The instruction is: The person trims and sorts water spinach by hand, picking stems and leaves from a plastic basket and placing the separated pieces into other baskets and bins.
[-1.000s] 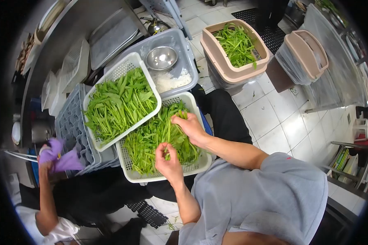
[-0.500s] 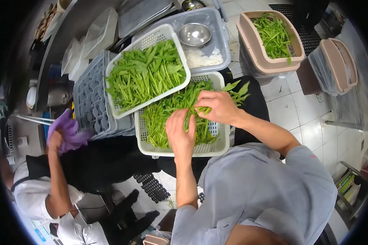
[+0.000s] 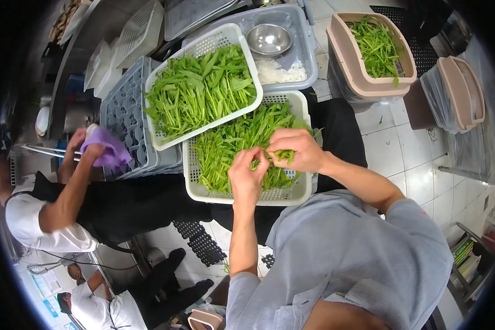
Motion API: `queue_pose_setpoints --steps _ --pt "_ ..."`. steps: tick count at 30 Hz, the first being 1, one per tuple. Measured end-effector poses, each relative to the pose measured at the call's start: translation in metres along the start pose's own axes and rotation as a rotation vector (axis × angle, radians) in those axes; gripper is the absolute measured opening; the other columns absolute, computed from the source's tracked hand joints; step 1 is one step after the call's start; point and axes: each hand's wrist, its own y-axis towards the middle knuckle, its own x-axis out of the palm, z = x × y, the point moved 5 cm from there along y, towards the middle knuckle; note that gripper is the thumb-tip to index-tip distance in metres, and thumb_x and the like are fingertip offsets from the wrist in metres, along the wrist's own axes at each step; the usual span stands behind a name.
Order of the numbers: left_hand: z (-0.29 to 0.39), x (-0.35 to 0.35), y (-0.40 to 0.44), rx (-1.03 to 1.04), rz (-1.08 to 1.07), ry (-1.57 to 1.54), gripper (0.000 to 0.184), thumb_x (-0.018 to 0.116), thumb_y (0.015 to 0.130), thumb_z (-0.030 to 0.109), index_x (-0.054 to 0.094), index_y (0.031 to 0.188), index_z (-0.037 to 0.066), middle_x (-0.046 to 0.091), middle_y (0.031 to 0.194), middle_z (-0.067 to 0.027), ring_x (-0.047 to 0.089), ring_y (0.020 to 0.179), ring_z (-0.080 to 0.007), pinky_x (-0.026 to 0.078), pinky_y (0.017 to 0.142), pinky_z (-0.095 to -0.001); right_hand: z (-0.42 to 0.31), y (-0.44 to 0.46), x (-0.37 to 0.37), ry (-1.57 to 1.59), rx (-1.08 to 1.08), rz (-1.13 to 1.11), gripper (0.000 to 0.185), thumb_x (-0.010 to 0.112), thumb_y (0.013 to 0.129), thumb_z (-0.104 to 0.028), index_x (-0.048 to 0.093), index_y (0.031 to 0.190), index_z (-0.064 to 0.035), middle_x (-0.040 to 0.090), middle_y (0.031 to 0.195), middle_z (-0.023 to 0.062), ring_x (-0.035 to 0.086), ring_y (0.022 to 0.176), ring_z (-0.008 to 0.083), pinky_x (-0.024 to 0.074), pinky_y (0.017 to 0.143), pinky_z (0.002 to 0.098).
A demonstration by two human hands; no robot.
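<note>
Your right grip [image 3: 300,149] is closed around a few green stems [image 3: 284,155], just right of the centre of the frame. Your left grip [image 3: 246,175] meets it from the left, thumb and forefinger drawn close together beside the stems; you cannot tell whether they pinch one. Under both lie loose leafy greens [image 3: 217,159], filling much of the white basket [image 3: 247,199] at mid-frame. Overlapping that basket's upper-left corner, you have a second white basket [image 3: 252,69], heaped with more greens [image 3: 203,88]. At top centre, a grey tub [image 3: 313,58] holds a metal bowl [image 3: 269,40] and some white bits [image 3: 280,73]. A beige-rimmed bin [image 3: 363,91] at upper right contains further greens [image 3: 377,48]. At left, beside a blue-grey rack [image 3: 127,118], a co-worker's hand [image 3: 96,151] is on a purple cloth or glove [image 3: 114,153].
</note>
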Motion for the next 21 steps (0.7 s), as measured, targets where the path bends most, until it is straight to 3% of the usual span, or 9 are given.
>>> queue_pose_setpoints --steps 2,6,8,10,12,14,16,20,21 --pt "-0.01 0.006 0.001 -0.15 -0.027 -0.097 0.019 0.073 0.079 0.0 0.068 0.097 0.0 0.067 0.089 -0.0125 0.064 0.081 -0.0214 0.051 0.072 -0.0323 -0.002 -0.002 -0.009 0.185 0.1 0.151 0.016 0.08 0.073 -0.011 0.071 0.084 -0.0031 0.061 0.081 0.0074 0.061 0.073 0.0216 0.0478 0.064 0.0302" --pt "0.037 -0.026 0.027 0.094 0.282 0.0 0.018 0.067 0.083 -0.007 0.07 0.099 0.0 0.066 0.095 -0.0121 0.063 0.083 -0.0215 0.05 0.072 -0.0296 0.029 -0.023 -0.024 0.2 0.405 0.307 0.019 0.074 0.087 -0.018 0.073 0.098 -0.0028 0.065 0.09 0.0056 0.06 0.086 0.0145 0.0461 0.077 0.0276" --pt "0.073 -0.037 0.04 0.135 0.441 -0.204 0.022 0.063 0.084 -0.011 0.07 0.103 -0.001 0.064 0.1 -0.0122 0.063 0.087 -0.0226 0.051 0.072 -0.029 0.037 -0.036 -0.017 0.298 0.516 0.317 0.022 0.074 0.088 -0.02 0.072 0.1 -0.0027 0.066 0.09 0.0059 0.06 0.085 0.0159 0.0468 0.077 0.0291" --pt "0.132 -0.035 0.066 0.442 0.518 -0.46 0.027 0.064 0.084 -0.012 0.067 0.109 -0.002 0.062 0.101 -0.0123 0.063 0.087 -0.0236 0.051 0.069 -0.0293 0.032 -0.041 -0.017 0.343 0.546 0.309 0.023 0.073 0.088 -0.022 0.072 0.102 -0.0032 0.068 0.093 0.0068 0.062 0.088 0.0153 0.047 0.08 0.029" --pt "0.185 -0.013 0.104 0.651 0.546 -0.411 0.032 0.067 0.084 -0.007 0.065 0.115 0.0 0.065 0.101 -0.0121 0.064 0.084 -0.0218 0.052 0.069 -0.0291 0.028 -0.041 -0.021 0.33 0.571 0.322 0.024 0.073 0.089 -0.022 0.072 0.102 -0.0026 0.071 0.091 0.0064 0.063 0.085 0.0128 0.0481 0.08 0.0273" --pt "0.221 0.023 0.148 0.651 0.126 -0.456 0.029 0.063 0.091 0.002 0.063 0.12 0.0 0.068 0.101 -0.0117 0.067 0.092 -0.0185 0.056 0.078 -0.0296 0.034 -0.048 -0.029 0.457 0.709 0.426 0.022 0.07 0.09 -0.021 0.072 0.103 -0.0023 0.072 0.087 0.0044 0.063 0.08 0.0107 0.0497 0.077 0.0265" --pt "0.202 0.05 0.169 0.616 -0.114 -0.356 0.034 0.065 0.09 0.004 0.063 0.124 0.004 0.069 0.107 -0.0116 0.067 0.096 -0.0163 0.055 0.081 -0.0291 0.031 -0.047 -0.044 0.487 0.86 0.473 0.02 0.066 0.092 -0.019 0.071 0.104 -0.0031 0.071 0.084 -0.0003 0.059 0.073 0.0044 0.0459 0.065 0.0211" --pt "0.118 0.02 0.149 0.229 -0.223 -0.427 0.027 0.063 0.094 0.009 0.065 0.12 0.0 0.07 0.111 -0.0095 0.065 0.1 -0.0138 0.051 0.087 -0.0268 0.044 -0.056 -0.069 0.687 0.748 0.597 0.019 0.066 0.093 -0.017 0.068 0.103 -0.0016 0.066 0.08 0.0001 0.044 0.059 0.0018 0.0346 0.052 0.0186" --pt "0.099 0.007 0.139 0.101 -0.225 -0.286 0.028 0.063 0.095 0.011 0.065 0.12 -0.001 0.069 0.111 -0.0101 0.065 0.102 -0.015 0.05 0.089 -0.0265 0.046 -0.057 -0.072 0.714 0.735 0.601 0.018 0.066 0.093 -0.017 0.068 0.103 -0.0018 0.066 0.081 0.0004 0.044 0.059 0.0022 0.0339 0.052 0.0189"
